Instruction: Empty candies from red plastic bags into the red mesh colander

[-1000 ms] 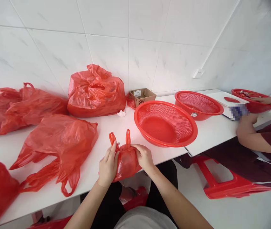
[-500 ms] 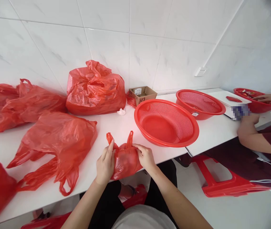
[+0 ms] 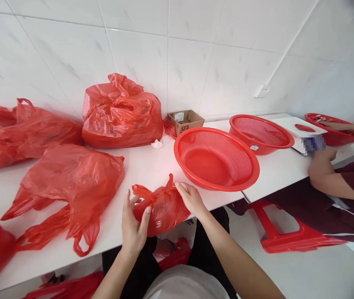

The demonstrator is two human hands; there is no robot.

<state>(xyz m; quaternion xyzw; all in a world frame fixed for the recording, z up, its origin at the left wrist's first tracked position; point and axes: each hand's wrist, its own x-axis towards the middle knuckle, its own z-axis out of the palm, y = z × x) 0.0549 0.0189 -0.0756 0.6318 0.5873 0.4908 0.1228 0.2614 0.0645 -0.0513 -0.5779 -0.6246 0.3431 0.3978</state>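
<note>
A small filled red plastic bag (image 3: 161, 207) lies at the front edge of the white table (image 3: 152, 166), tipped onto its side with its handles toward the left and top. My left hand (image 3: 133, 226) cups its left side, thumb pressed on the plastic. My right hand (image 3: 191, 198) rests on its upper right side, fingers bent over the top. A large empty red mesh basket (image 3: 217, 158) stands just to the right of the bag.
Several larger red bags lie to the left and at the back (image 3: 122, 114). A small cardboard box (image 3: 185, 121) stands by the wall. A second red basket (image 3: 259, 133) and another person's arm (image 3: 329, 176) are to the right, above a red stool (image 3: 289, 238).
The small bag has tipped from upright onto its side, its handles no longer standing up. My left hand has slid down and round to its lower left.
</note>
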